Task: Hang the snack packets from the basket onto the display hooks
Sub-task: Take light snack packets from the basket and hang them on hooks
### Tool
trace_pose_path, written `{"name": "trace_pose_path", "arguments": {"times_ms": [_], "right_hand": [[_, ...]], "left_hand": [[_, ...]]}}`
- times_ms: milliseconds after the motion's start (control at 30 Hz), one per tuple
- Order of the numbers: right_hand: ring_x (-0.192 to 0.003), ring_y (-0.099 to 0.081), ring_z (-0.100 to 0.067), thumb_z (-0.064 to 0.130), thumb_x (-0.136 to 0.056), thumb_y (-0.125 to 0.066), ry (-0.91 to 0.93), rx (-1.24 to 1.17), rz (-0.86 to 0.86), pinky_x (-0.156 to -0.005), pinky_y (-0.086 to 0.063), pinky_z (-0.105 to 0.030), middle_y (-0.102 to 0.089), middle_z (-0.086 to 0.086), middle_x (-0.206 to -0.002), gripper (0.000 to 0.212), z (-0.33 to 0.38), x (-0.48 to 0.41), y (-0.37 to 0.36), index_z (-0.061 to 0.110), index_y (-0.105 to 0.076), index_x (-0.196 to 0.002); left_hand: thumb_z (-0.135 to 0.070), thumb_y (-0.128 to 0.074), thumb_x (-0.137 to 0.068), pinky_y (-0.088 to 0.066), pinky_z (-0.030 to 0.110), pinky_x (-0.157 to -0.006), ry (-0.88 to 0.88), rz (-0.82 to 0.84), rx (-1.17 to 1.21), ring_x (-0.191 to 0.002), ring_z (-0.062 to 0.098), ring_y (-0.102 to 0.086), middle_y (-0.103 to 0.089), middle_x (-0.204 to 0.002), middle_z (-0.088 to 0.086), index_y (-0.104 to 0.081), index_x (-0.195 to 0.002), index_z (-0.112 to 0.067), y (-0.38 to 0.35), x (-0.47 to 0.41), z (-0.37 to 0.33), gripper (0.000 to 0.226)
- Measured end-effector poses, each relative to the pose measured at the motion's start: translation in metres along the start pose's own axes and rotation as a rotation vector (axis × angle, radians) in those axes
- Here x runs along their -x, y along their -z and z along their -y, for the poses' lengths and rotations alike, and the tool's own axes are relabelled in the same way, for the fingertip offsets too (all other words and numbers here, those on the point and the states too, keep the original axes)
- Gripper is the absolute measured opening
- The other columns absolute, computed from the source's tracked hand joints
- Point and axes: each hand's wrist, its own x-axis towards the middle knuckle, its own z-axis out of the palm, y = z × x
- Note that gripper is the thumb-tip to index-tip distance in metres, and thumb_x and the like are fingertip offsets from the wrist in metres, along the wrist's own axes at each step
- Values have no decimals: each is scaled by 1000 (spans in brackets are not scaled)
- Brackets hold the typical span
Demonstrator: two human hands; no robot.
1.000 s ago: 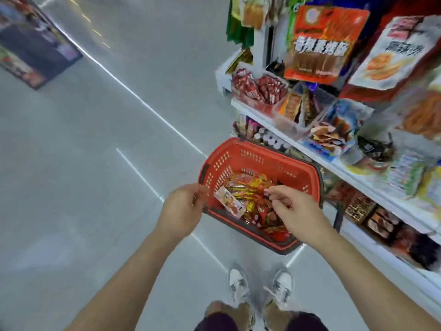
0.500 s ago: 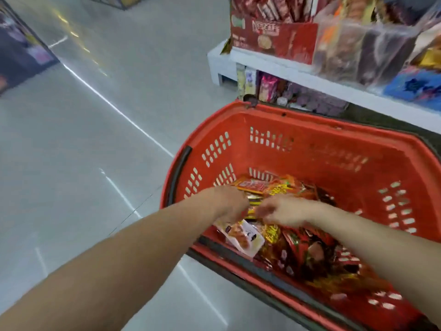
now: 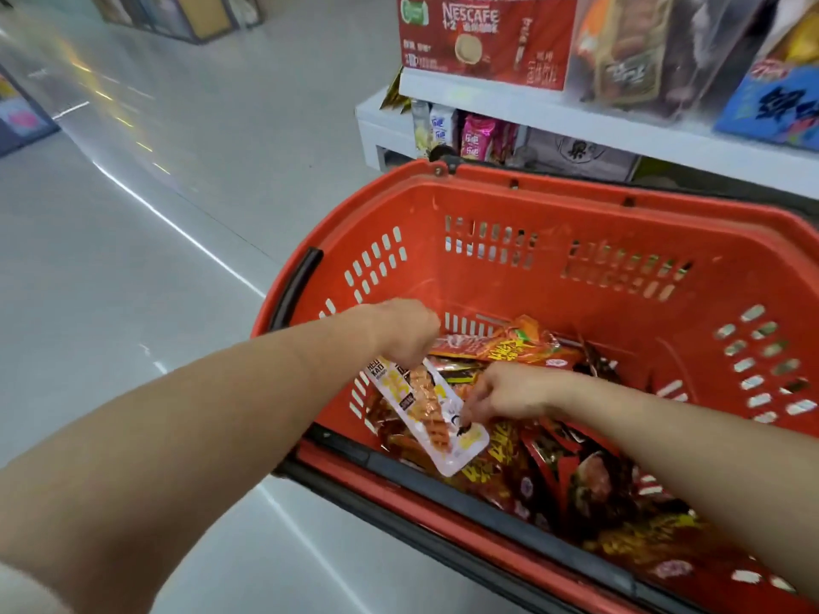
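We see the left hand [image 3: 401, 332] inside the red basket [image 3: 532, 190], its fingers curled tight on the top end of a white packet [image 3: 427, 412]. This packet lies slanted near the basket's near left corner, over the pile of red and yellow snack packets [image 3: 554, 471]. The right hand [image 3: 514, 392] reaches down with bent fingers [image 3: 472, 412], their tips touching the packet's right edge; if they pinch it, we cannot tell.
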Motion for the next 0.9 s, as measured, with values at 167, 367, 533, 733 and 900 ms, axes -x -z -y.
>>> {"name": "trace_pose_path", "arguments": {"times_ms": [167,367,533,733,900], "right_hand": [[-67,-66,-22,2,-88,-61,85,-906,-313,-71,-52,-36,-73,-6,-80,18,-7,40,58,13,-73,-94],[-82,-65,-17,16,-85,-60,319,-1440,-438,-68,-59,-28,-71,-6,-98,24,15,69,79,11,-66,-107],[-64,-70,-12,15,-96,-54,370,-1525,-663,-58,-59,-25,-75,-4,-80,13,34,97,80,10,-66,-96],[-81,-70,-19,3,-94,-51,340,-1552,-797,-75,-59,-35,-74,-9,-99,21,71,163,76,13,-66,-105],[-125,-45,-25,7,-77,-62,-119,-309,-1303,-106,-38,-46,-54,0,-130,57,133,266,80,30,-53,-128]], "left_hand": [[-1,-67,-79,-53,30,-66,75,-372,620,-77,20,-66,-70,-86,2,-68,-74,-30,31,35,35,29],[8,-64,-82,-52,38,-66,84,-719,1169,-69,26,-61,-65,-75,7,-65,-98,-24,38,66,16,37],[-7,-71,-82,-59,34,-63,140,-873,1892,-68,24,-70,-71,-85,14,-65,-99,-13,45,80,2,19],[-17,-68,-85,-56,25,-57,158,-871,1839,-65,16,-70,-75,-76,5,-72,-82,-12,91,144,-29,7],[-27,-76,-79,-50,29,-56,256,-1026,1070,-55,9,-62,-68,-59,-10,-68,-59,-35,170,233,-49,23]]}}
